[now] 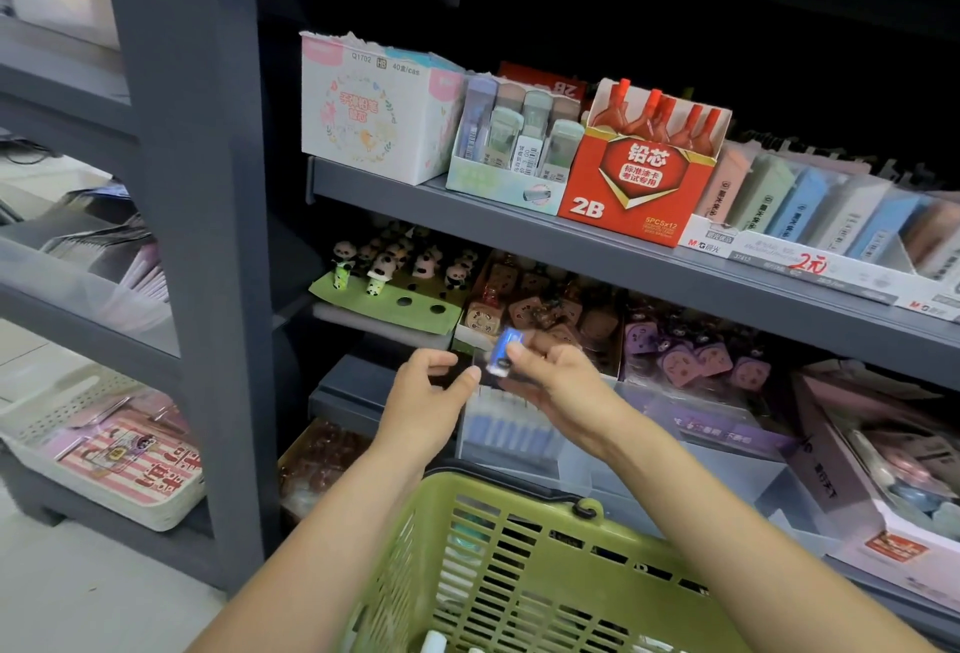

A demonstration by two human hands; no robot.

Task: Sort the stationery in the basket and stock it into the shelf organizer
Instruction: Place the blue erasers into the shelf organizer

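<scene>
Grey metal shelves [571,237] hold cardboard stationery boxes. Above my slatted green plastic basket [519,548], my right hand [561,382] pinches a small blue rectangular eraser [506,348]; my left hand [431,392] hovers half-curled, holding nothing.

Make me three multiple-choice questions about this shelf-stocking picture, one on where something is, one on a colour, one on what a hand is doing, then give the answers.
1. Where does the red 2B lead box stand?
A. in the basket
B. on the upper shelf
C. on the floor

2. What colour is the basket?
A. green
B. red
C. black

3. What is the right hand doing?
A. hanging idle
B. lying flat on a shelf
C. pinching a small blue item

Answers:
1 B: it sits on the upper shelf between a pastel box and a tray of erasers.
2 A: its slatted walls are plainly green.
3 C: the small blue item sits between its thumb and fingers, while the left hand holds nothing I can make out.
</scene>
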